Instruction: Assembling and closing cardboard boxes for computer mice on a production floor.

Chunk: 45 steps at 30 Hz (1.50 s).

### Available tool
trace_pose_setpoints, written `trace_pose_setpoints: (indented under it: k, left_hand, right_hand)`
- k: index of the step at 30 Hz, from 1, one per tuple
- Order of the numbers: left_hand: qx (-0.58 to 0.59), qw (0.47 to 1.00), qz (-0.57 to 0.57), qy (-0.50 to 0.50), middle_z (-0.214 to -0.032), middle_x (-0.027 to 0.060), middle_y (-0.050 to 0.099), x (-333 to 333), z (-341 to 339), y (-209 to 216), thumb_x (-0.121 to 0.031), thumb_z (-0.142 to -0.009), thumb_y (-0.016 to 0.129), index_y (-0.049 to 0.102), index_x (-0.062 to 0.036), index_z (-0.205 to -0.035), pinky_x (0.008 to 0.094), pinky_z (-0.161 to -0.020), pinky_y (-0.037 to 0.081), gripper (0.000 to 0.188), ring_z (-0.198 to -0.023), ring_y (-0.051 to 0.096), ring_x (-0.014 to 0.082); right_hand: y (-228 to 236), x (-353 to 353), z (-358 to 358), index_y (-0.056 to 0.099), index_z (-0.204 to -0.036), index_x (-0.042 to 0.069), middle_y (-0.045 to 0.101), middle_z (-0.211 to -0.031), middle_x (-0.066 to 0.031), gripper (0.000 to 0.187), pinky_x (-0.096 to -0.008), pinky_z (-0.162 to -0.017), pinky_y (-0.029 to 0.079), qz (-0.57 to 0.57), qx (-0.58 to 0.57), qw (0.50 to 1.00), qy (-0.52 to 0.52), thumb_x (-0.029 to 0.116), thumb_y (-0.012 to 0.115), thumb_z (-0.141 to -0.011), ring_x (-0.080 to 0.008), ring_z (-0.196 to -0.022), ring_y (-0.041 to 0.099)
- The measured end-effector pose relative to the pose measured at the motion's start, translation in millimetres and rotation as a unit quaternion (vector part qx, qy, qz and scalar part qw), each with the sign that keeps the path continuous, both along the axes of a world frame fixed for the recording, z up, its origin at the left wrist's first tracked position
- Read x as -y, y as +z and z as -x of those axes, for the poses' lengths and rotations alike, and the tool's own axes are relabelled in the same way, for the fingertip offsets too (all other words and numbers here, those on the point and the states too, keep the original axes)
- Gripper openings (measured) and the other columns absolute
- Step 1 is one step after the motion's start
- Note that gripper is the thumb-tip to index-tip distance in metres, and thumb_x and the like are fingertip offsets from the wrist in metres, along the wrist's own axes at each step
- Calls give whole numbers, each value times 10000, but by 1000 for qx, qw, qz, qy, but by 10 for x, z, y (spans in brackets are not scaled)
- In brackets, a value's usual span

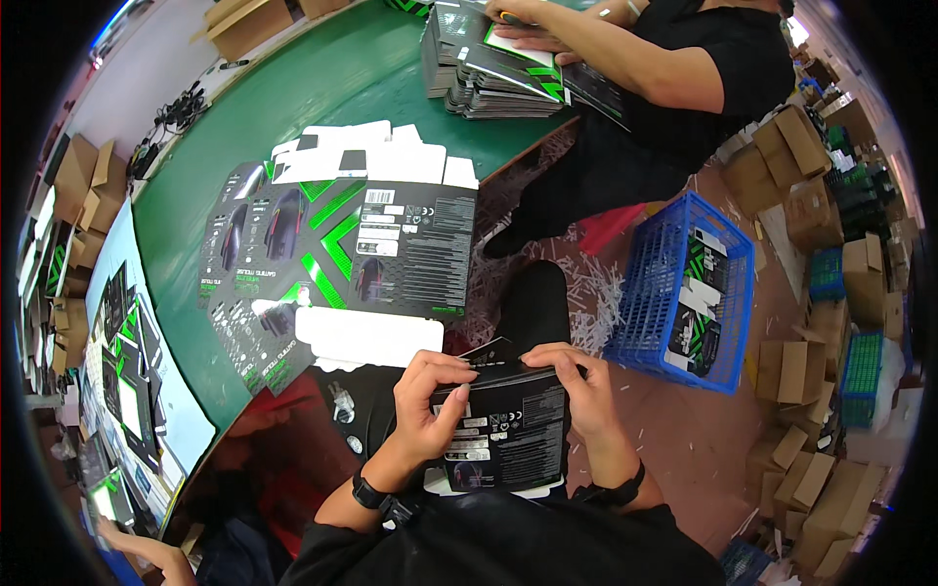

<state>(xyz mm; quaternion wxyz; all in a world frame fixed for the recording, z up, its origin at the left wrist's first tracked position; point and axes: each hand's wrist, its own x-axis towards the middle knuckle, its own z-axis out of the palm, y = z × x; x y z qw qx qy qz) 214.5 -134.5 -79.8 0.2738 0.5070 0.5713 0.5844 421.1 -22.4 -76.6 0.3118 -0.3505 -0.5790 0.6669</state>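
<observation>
On my lap lies a black printed cardboard box for a computer mouse, with its small-print side facing up and a white edge near my body. My left hand is closed on its upper left part, thumb and fingers pinching near the far edge. At the far right corner my right hand is closed with bent fingers, gripping the same far edge. A flap stands up between the hands. Ahead on the table, flat box blanks in black and green lie fanned and overlapping, their white flaps pointing away.
The green table stretches ahead and left. At the far right a co-worker's hands rest on stacked blanks. A blue plastic crate with black-green boxes stands right. Cartons line the right side. Another person's hand shows lower left.
</observation>
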Motion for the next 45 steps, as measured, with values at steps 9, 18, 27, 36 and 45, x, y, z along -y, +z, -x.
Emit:
trace_pose_setpoints:
  k: [9, 18, 27, 36, 45]
  left_hand:
    - [18, 1000, -6, -20, -971, 176, 667, -40, 12, 32, -74, -855, 627, 690, 32, -906, 387, -890, 501, 133, -947, 649, 283]
    - [9, 997, -47, -60, -959, 165, 696, 18, 27, -59, -87, -875, 661, 701, 36, -926, 430, -909, 517, 139, -932, 657, 290]
    - [223, 938, 152, -217, -1551, 201, 258, 371, 2, -134, -90, -851, 761, 51, -63, -1544, 464, -1168, 272, 993, -1420, 320, 285]
    - [49, 967, 89, 234, -1520, 261, 257, -1306, 2202, 560, -338, -877, 754, 91, -97, -1555, 398, -935, 523, 978, -1318, 445, 349]
    - [-433, 880, 129, 144, -1222, 277, 480, -944, 2026, 513, -435, -797, 759, 97, 62, -1531, 512, -1015, 404, 1106, -1168, 464, 449]
  right_hand:
    - [14, 118, -41, 728, -1008, -27, 699, -1071, -150, 188, -326, -912, 485, -121, -14, 993, -8, 135, 644, -962, -228, -1027, 646]
    - [-92, 203, -79, 713, -911, -55, 717, -981, -163, 86, -338, -865, 523, -160, -15, 985, -66, 6, 652, -911, -239, -934, 682]
    - [-238, 129, -315, 642, -833, -16, 677, -905, -151, 180, -261, -608, 449, 1, -200, 969, -147, 112, 613, -955, -142, -644, 557]
    - [-354, -297, -474, 485, -783, 138, 510, -671, -11, 360, -212, -326, 183, 239, -280, 875, -314, 409, 500, -1019, -68, -386, 305]
    - [-229, -123, -284, 569, -847, 155, 544, -697, -33, 419, -263, -390, 252, 328, -173, 922, -110, 544, 489, -984, -126, -485, 373]
